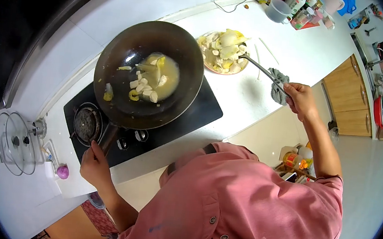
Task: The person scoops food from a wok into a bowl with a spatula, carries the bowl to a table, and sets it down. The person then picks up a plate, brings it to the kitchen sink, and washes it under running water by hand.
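Observation:
My left hand (95, 165) is closed around the handle (109, 140) of a large dark wok (113, 60) that is tilted on the stove. Broth, white tofu cubes (144, 89) and some cabbage pieces lie in the wok. In my right hand (300, 99) is a long-handled metal cooking utensil (266, 73). Its far end reaches the plate (222, 72) to the right of the wok, heaped with cabbage (231, 44) and tofu. The head of the utensil is hard to make out against the food.
A grey cloth (279, 86) lies on the counter beneath the utensil. The black gas stove (207, 103) has a second burner (87, 121) at left. Glass lids (15, 143) hang on the wall above a purple onion (62, 171). A plastic tub (278, 10) and several jars stand at the back.

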A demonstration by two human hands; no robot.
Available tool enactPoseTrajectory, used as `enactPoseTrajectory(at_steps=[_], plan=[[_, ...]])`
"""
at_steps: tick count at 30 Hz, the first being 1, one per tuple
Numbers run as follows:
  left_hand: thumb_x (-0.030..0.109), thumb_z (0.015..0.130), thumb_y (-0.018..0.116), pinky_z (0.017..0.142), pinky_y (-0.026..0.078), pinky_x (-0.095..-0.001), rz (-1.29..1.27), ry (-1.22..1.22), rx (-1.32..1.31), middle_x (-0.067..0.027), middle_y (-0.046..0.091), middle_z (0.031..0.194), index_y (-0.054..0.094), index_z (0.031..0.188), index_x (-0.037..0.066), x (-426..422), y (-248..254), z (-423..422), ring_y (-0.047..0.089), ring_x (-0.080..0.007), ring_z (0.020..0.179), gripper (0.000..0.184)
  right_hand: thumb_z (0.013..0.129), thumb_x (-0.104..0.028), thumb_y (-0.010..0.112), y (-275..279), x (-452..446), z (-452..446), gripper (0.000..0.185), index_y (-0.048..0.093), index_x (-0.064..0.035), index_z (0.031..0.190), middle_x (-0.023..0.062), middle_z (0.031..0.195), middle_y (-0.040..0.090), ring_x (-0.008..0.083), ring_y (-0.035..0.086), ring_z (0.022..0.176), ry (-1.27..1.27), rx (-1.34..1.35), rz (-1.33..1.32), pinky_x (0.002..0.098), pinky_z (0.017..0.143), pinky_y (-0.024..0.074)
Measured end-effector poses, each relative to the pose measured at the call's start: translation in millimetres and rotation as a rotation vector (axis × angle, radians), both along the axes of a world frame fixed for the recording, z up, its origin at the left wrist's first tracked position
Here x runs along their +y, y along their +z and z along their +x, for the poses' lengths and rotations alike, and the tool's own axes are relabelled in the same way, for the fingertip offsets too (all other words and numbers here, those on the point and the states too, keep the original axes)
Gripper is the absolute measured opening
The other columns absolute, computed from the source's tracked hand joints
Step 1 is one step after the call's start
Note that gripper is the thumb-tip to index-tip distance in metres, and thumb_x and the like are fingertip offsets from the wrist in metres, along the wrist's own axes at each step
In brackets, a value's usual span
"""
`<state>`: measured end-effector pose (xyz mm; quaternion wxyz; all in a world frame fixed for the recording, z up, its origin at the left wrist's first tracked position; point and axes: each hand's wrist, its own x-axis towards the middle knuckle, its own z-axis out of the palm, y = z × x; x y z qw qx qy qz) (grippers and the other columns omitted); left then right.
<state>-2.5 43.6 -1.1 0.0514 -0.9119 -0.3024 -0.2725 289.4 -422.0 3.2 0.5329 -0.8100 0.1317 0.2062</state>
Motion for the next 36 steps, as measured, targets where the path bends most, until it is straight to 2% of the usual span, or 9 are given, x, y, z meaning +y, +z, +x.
enactPoseTrajectory(at_steps=[4,8,15,22,26,29,30,36], plan=[[0.021,0.095,0.062,0.043,0.042,-0.0386,-0.013,0.008,0.007,-0.0113,0.062,0.063,0.064,0.068,0.003,0,2,1,0.058,-0.031,0.05,0.033,0.094,-0.017,0.061,11,-2,11,0.022,0.068,0.0041,0.097,0.0017,0.057,0.051,0.0069,0.037,0.041,0.006,-0.003,-0.059,0.0243,0.037,0.0254],[0.021,0.095,0.062,0.044,0.042,-0.0387,-0.022,0.028,0.026,-0.0116,0.063,0.064,0.065,0.069,0.003,-3,3,1,0.059,-0.0309,0.05,0.032,0.093,-0.016,0.06,24,4,19,0.021,0.067,0.004,0.094,0.0014,0.057,0.051,0.0069,0.038,0.042,0.133,-0.027,-0.087,0.0249,0.037,0.0259],[0.021,0.096,0.062,0.044,0.043,-0.0384,-0.013,0.008,0.007,-0.0113,0.064,0.065,0.066,0.07,0.002,-2,2,1,0.059,-0.0303,0.05,0.032,0.09,-0.012,0.056,62,-2,37,0.022,0.066,0.0036,0.102,0.0016,0.058,0.052,0.0062,0.037,0.042,0.155,0.007,-0.119,0.0235,0.037,0.024],[0.021,0.096,0.061,0.045,0.044,-0.0379,-0.007,0.02,0.019,-0.0101,0.064,0.065,0.066,0.07,0.003,-1,-1,-1,0.06,-0.0298,0.052,0.032,0.09,-0.011,0.056,68,10,54,0.019,0.066,0.0035,0.096,0.0012,0.057,0.05,0.0066,0.033,0.039,0.194,0.017,-0.09,0.0237,0.036,0.0226],[0.021,0.096,0.061,0.045,0.044,-0.0376,-0.008,0.039,0.034,-0.0094,0.064,0.065,0.066,0.07,0.003,0,0,-2,0.061,-0.0297,0.052,0.032,0.089,-0.012,0.056,95,6,60,0.016,0.065,0.0017,0.09,0.0015,0.057,0.049,0.0058,0.031,0.039,0.214,0.029,-0.177,0.0246,0.036,0.0199],[0.021,0.096,0.062,0.045,0.044,-0.0374,-0.004,0.035,0.027,-0.0092,0.064,0.065,0.067,0.071,0.003,-1,-1,-1,0.061,-0.0296,0.052,0.031,0.088,-0.012,0.056,93,21,65,0.016,0.063,0.0018,0.088,0.0017,0.057,0.049,0.0061,0.031,0.04,0.304,-0.039,-0.203,0.0247,0.036,0.0202],[0.021,0.096,0.062,0.045,0.044,-0.0374,-0.002,0.032,0.022,-0.0092,0.064,0.065,0.067,0.071,0.003,0,-1,-1,0.061,-0.0296,0.052,0.031,0.092,-0.011,0.054,91,23,73,0.018,0.062,0.0031,0.1,-0.0003,0.055,0.047,0.0047,0.032,0.039,0.322,0.022,-0.201,0.0223,0.033,0.0205],[0.02,0.096,0.062,0.044,0.044,-0.0361,0.009,0.01,0.003,-0.0088,0.064,0.065,0.067,0.072,0.003,0,-1,-1,0.061,-0.0284,0.051,0.03,0.092,-0.011,0.053,124,25,73,0.017,0.061,0.003,0.097,-0.0003,0.055,0.047,0.0039,0.031,0.038,0.334,-0.049,-0.391,0.0226,0.033,0.0204]])
